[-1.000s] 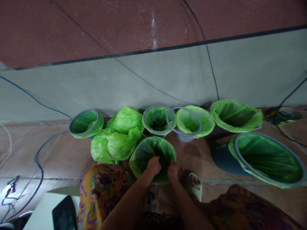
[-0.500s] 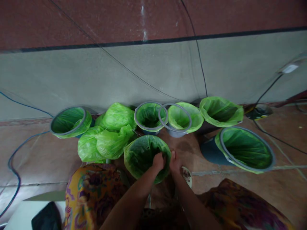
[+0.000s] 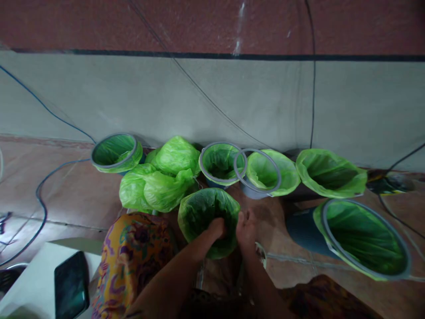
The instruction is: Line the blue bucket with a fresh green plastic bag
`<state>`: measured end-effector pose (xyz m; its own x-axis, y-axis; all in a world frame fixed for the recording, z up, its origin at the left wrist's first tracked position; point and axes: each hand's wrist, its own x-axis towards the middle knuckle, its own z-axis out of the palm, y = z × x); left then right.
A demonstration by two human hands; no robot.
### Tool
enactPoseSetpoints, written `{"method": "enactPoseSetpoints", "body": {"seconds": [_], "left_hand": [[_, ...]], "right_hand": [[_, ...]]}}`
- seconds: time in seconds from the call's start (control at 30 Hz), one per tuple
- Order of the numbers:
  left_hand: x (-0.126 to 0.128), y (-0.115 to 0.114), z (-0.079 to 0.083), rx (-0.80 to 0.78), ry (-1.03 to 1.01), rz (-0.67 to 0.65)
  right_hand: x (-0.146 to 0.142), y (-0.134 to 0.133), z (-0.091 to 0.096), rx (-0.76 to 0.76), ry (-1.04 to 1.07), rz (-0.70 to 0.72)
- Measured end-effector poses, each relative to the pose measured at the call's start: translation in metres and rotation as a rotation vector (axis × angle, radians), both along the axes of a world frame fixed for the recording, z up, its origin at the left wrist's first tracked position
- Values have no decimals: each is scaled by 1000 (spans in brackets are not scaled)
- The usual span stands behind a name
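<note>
Between my knees stands a bin lined with a green plastic bag (image 3: pixel 195 212), its mouth facing up. My left hand (image 3: pixel 217 228) reaches inside it, close to the right inner wall. The fingers there are bent down and mostly hidden in the dark of the bag. At the outer right side of the rim, my right hand (image 3: pixel 246 228) has its fingers curled against the edge of the liner. The liner is folded outward over the rim, and no grey ring shows on this bin.
Along the wall stand green-lined bins, one with a grey ring (image 3: pixel 114 170) at left and a tilted dark one (image 3: pixel 305 232) at right. Puffed green bags (image 3: pixel 159 186) lie left of centre. A phone (image 3: pixel 71 283) rests on a white surface (image 3: pixel 33 283). Blue cable (image 3: pixel 41 195) crosses the floor.
The view has shifted and tilted. My left hand sits deeper in the lined bin, with its fingers now more hidden. My right hand stays at the rim's right side.
</note>
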<state>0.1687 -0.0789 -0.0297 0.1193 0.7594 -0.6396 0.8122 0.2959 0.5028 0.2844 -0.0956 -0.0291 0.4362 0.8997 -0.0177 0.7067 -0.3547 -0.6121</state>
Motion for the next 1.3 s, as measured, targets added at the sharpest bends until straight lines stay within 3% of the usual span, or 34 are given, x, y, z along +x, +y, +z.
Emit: {"method": "enactPoseSetpoints", "body": {"seconds": [0.07,0.13,0.27,0.37,0.47,0.6,0.73,0.87,1.03,1.13,1.23,1.3], "left_hand": [[-8,1,5,44,31,92],[-12,6,11,96,71,202],[-10,32,17,152,115,346],[-5,55,14,154,99,338],[0,64,7,140,81,265],[2,53,-2,105,57,121],[-1,38,-8,56,39,2],[-9,35,-5,94,73,-23],[-22,27,11,176,120,10],[-31,26,27,301,126,98],[-45,37,46,579,139,249],[-57,50,56,712,189,255]], "right_hand": [[3,20,6,37,-13,63],[3,43,10,-14,-10,233],[0,74,8,-279,3,476],[0,73,4,-397,30,465],[-6,52,2,-392,57,405],[-27,9,0,-304,93,161],[-35,-11,2,-142,168,91],[-18,10,9,20,143,76],[-11,53,14,126,85,358],[-20,64,11,87,85,465],[-26,62,7,-47,91,457],[-27,59,6,-130,76,423]]}}
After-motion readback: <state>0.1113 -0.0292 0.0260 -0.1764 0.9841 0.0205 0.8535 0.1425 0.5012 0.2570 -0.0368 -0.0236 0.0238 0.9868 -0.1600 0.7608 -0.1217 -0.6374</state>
